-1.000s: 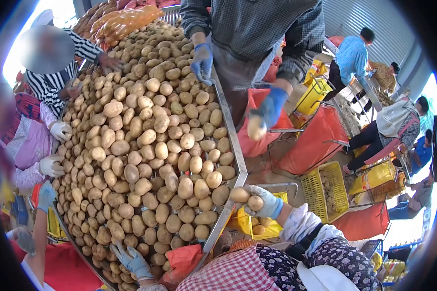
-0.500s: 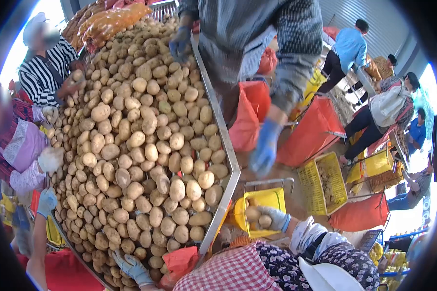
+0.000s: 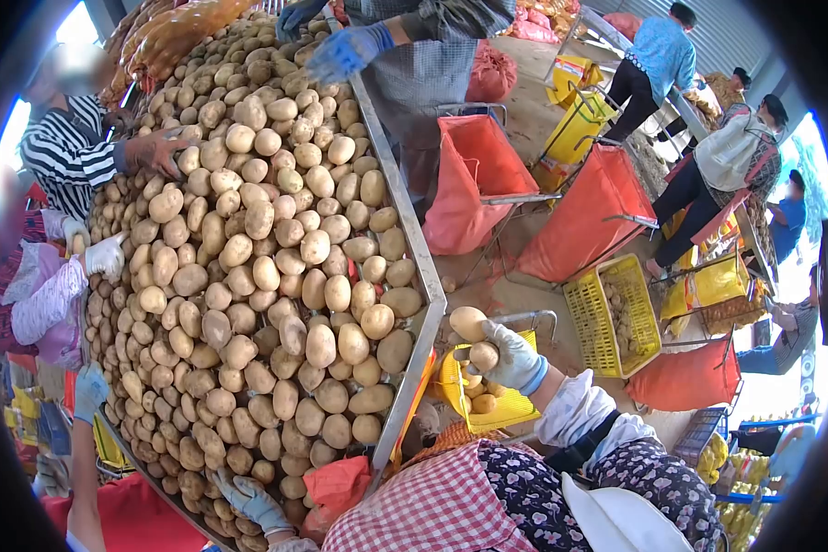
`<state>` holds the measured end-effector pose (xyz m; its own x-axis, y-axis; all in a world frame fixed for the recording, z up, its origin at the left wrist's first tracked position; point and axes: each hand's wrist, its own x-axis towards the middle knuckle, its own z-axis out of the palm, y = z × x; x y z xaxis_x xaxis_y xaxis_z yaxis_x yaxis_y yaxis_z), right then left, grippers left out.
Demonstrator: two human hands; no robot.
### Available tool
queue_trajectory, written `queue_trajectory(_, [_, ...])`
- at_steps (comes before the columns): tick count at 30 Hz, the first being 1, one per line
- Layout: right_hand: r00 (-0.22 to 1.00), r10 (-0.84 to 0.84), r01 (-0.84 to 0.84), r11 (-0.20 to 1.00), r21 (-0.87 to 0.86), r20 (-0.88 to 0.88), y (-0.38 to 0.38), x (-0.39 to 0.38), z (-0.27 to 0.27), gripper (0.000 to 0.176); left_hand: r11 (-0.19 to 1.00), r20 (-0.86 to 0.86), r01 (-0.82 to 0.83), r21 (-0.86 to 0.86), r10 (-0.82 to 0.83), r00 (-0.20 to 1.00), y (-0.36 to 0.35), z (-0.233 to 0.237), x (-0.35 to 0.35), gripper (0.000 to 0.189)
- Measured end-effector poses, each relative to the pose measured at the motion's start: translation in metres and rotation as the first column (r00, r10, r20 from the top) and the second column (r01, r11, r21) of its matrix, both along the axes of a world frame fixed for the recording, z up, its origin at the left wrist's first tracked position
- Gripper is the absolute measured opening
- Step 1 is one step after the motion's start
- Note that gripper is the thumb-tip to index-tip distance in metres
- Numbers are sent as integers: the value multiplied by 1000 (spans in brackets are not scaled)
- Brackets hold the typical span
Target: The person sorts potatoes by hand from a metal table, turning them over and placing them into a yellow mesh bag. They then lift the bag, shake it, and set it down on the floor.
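Observation:
My left hand (image 3: 251, 503), in a light blue glove, lies with its fingers apart on the potatoes (image 3: 259, 219) at the lower edge of the metal-rimmed table (image 3: 403, 207). My right hand (image 3: 517, 361), gloved too, grips two potatoes (image 3: 467, 323) outside the table's right rim. Below it hangs an open yellow bag (image 3: 511, 416) with several potatoes inside. A piece of red cloth (image 3: 337, 483) lies at the table corner, right of my left hand.
A co-worker's blue-gloved hands (image 3: 350, 51) are over the table's top edge. More co-workers' hands (image 3: 106, 257) reach in from the left. Red bags on frames (image 3: 591, 213), a yellow crate (image 3: 614, 317) and other people stand to the right.
My right hand has risen from the yellow bag's mouth with potatoes in it. The dark-sleeved co-worker's blue-gloved hand has swung from beside the table to over it. My left hand has hardly moved.

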<state>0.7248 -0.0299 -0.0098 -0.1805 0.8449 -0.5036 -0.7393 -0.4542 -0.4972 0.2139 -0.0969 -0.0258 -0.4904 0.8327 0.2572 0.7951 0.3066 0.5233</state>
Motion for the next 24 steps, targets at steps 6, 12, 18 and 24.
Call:
queue_trajectory(6, [983,-147,102,939,-328,-114,6,7,8,51,999,-79,-1,-45,-2,997,-1,-3,-3,49])
queue_trajectory(12, [886,-362,393,918,56,-289,100,87,7,46,999,-59,-51,-15,50,997,1,-4,4,46])
queue_trajectory(18, [784,-612,533,751,390,105,199,139,62,37,997,51,-72,2,71,996,5,-15,-3,47])
queue_trajectory(24, [994,99,-110,899,425,48,154,-25,55,43,1000,-165,-29,9,30,986,0,-11,-1,51])
